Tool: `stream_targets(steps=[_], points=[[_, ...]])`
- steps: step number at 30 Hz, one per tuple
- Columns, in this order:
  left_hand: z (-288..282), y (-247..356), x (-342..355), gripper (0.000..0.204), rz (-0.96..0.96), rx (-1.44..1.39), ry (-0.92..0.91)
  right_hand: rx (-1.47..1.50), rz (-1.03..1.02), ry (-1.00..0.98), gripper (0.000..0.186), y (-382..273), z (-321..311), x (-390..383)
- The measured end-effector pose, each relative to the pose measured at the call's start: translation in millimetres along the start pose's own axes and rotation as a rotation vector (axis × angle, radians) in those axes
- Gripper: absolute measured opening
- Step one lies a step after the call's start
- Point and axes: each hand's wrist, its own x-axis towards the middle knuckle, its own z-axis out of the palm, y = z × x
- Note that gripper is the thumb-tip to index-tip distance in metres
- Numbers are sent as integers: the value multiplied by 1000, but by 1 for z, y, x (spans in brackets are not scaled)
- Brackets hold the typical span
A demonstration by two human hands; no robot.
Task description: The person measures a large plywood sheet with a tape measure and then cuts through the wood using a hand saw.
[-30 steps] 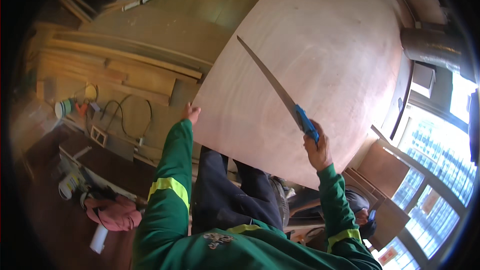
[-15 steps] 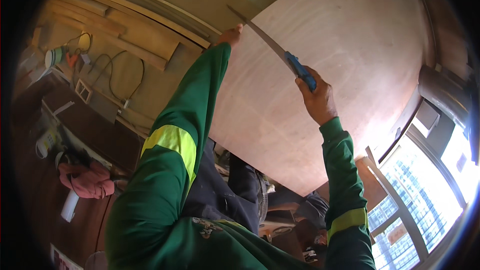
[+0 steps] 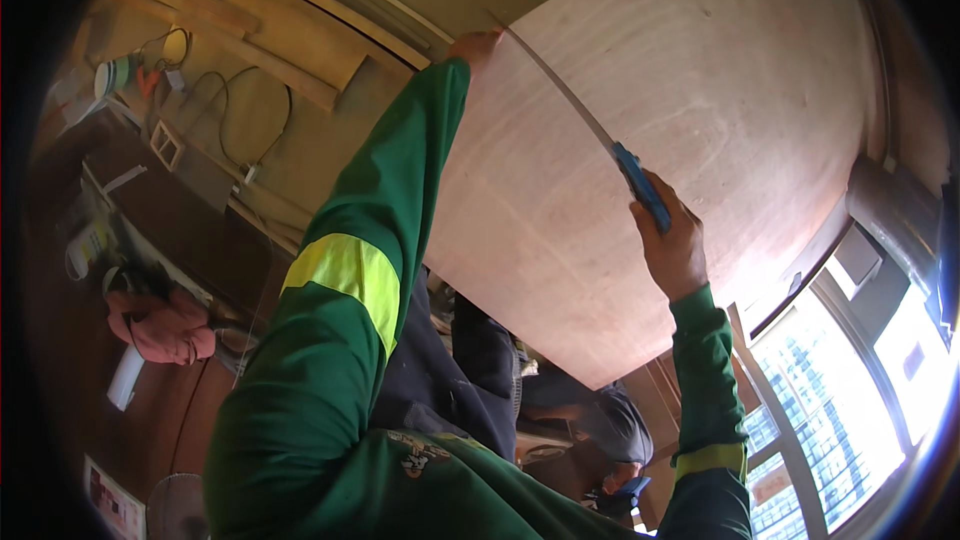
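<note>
Right hand grips a saw over the board. Left hand, fingers unclear, is at its left edge by the blade; strips and cable lie beyond.

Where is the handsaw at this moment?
In the head view, the handsaw is above and right of centre, blue handle in the right grip, blade angled up-left over the wooden sheet toward the left grip.

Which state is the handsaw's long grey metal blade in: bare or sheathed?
Bare: the blade shows uncovered against the flat pinkish wooden sheet, from the blue handle in the right hand.
</note>
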Motion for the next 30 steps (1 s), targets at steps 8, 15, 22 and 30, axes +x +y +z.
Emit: stream_targets(steps=[8,15,22,30], points=[[-24,33,-20,43,-12,88,-68,54,68,-24,33,8,-1,-3],[-30,41,-33,47,-23,-19,-87,15,65,-63,34,4,8,21],[-31,35,-31,53,-276,-322,-80,49,55,-104,33,1,-2,13],[-25,39,-29,62,-279,-457,-42,53,-12,-85,34,5,73,102]])
